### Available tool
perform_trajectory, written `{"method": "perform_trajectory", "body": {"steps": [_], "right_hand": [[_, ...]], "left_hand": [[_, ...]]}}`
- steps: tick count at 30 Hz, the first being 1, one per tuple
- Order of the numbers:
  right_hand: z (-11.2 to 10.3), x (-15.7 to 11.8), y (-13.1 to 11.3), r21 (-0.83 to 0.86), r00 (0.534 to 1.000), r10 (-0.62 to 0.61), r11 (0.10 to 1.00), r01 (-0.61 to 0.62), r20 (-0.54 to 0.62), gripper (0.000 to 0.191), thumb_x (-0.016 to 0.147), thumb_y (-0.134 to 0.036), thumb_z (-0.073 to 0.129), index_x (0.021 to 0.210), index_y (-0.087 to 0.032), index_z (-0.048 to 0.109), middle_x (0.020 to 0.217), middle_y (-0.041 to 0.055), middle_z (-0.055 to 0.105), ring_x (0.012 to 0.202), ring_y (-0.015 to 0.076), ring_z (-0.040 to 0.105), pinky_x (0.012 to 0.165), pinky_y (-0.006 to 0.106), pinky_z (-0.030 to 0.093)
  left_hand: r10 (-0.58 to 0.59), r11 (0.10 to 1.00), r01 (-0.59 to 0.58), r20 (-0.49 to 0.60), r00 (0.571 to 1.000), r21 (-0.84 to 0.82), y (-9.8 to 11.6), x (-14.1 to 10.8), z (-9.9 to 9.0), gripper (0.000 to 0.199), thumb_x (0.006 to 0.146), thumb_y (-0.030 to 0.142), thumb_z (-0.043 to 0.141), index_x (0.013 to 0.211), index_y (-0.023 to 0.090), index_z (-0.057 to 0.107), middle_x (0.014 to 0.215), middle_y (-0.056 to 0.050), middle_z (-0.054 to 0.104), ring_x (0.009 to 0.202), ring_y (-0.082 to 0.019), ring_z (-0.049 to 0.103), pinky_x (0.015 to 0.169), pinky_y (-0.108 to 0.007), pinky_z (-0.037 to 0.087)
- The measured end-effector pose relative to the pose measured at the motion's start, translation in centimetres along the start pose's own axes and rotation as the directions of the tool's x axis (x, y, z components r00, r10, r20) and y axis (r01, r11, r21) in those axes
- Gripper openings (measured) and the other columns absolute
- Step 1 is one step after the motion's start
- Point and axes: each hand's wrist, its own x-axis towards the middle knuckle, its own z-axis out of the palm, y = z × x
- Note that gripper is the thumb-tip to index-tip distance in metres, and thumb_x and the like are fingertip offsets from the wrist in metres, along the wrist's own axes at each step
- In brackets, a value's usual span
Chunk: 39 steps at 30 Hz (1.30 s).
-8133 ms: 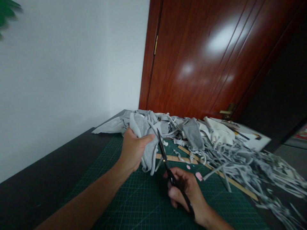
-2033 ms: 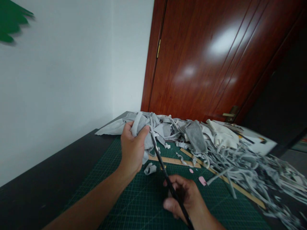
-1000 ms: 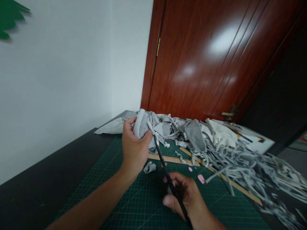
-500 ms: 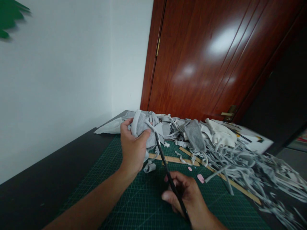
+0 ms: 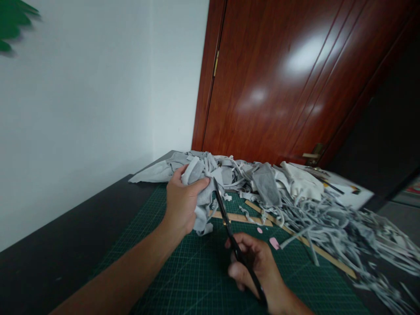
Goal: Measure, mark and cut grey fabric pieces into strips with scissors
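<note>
My left hand is closed on a piece of grey fabric, its thumb pressing across the top. Part of the cloth hangs below the hand towards the mat. In my right hand is a pair of black scissors, the fingers wrapped round the handles. The scissors point up and away, with their tips beside the fabric near my left thumb. Their blades look nearly closed. Under both hands lies a green cutting mat with a grid.
Grey and white fabric scraps are heaped along the back. A tangle of grey strips lies to the right. A wooden ruler and another ruler rest on the mat, near a pink piece. A wooden door stands behind.
The fabric in my left hand has sunk slightly and turned. The scissors' tips, earlier against a strip at the fabric's edge, have come a little away. My right hand has shifted slightly right.
</note>
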Motion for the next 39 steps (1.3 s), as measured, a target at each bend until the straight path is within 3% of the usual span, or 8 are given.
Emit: {"method": "perform_trajectory", "body": {"steps": [6,11,24,29,33,39], "right_hand": [[0.07,0.04,-0.29,0.026,1.000,0.014,1.000,-0.014,0.015,0.055,0.077,-0.061,0.093,0.105,-0.021,0.066,0.063,-0.0081,0.055,0.042,0.0047,0.040,0.041,0.015,0.034],[0.22,0.02,-0.59,-0.014,1.000,0.002,1.000,-0.001,0.005,0.056,0.075,-0.059,0.096,0.104,-0.021,0.067,0.063,-0.0089,0.050,0.046,0.0059,0.039,0.042,0.016,0.031],[0.32,0.03,-0.21,-0.097,1.000,-0.008,0.995,0.006,-0.023,0.056,0.072,-0.055,0.099,0.102,-0.020,0.069,0.062,-0.0083,0.051,0.046,0.0076,0.042,0.043,0.019,0.030],[0.41,0.12,-0.70,-0.114,1.000,0.027,0.993,-0.028,-0.012,0.050,0.074,-0.055,0.098,0.094,-0.020,0.068,0.059,-0.0099,0.044,0.047,0.0075,0.039,0.044,0.019,0.026],[0.51,0.08,-0.79,-0.115,0.999,0.042,0.992,-0.043,-0.013,0.051,0.073,-0.056,0.098,0.093,-0.021,0.067,0.058,-0.0103,0.041,0.047,0.0078,0.037,0.044,0.020,0.025],[0.59,-0.03,-0.80,-0.117,0.998,0.062,0.991,-0.064,-0.024,0.051,0.074,-0.059,0.096,0.093,-0.020,0.068,0.058,-0.0097,0.042,0.046,0.0080,0.036,0.042,0.020,0.024]], "left_hand": [[0.042,0.999,-0.041,-0.026,0.999,0.011,0.15,-0.13,0.13,0.072,0.055,0.020,0.093,0.123,0.016,0.068,0.096,-0.004,0.079,0.080,-0.020,0.074,0.068,-0.029,0.061],[0.108,0.994,-0.106,-0.049,0.993,0.039,0.16,-0.01,0.09,0.070,0.057,0.023,0.095,0.121,0.015,0.066,0.093,-0.004,0.078,0.079,-0.020,0.074,0.069,-0.028,0.061],[0.339,0.901,-0.319,-0.018,0.940,0.295,0.32,-0.08,-0.39,0.058,0.068,0.031,0.093,0.118,0.017,0.067,0.099,-0.005,0.078,0.085,-0.022,0.074,0.076,-0.032,0.060],[0.354,0.901,-0.348,0.024,0.935,0.259,0.00,-0.02,-0.48,0.056,0.070,0.029,0.090,0.120,0.019,0.066,0.102,-0.004,0.077,0.088,-0.021,0.073,0.080,-0.033,0.059],[0.301,0.945,-0.304,0.048,0.952,0.118,-0.29,0.20,-0.62,0.049,0.073,0.025,0.083,0.119,0.021,0.066,0.105,-0.004,0.076,0.090,-0.021,0.071,0.077,-0.031,0.058],[0.289,0.951,-0.292,0.040,0.957,0.105,-0.01,-0.01,-0.48,0.055,0.065,0.019,0.084,0.117,0.021,0.064,0.102,-0.002,0.074,0.090,-0.022,0.071,0.075,-0.030,0.057]]}}
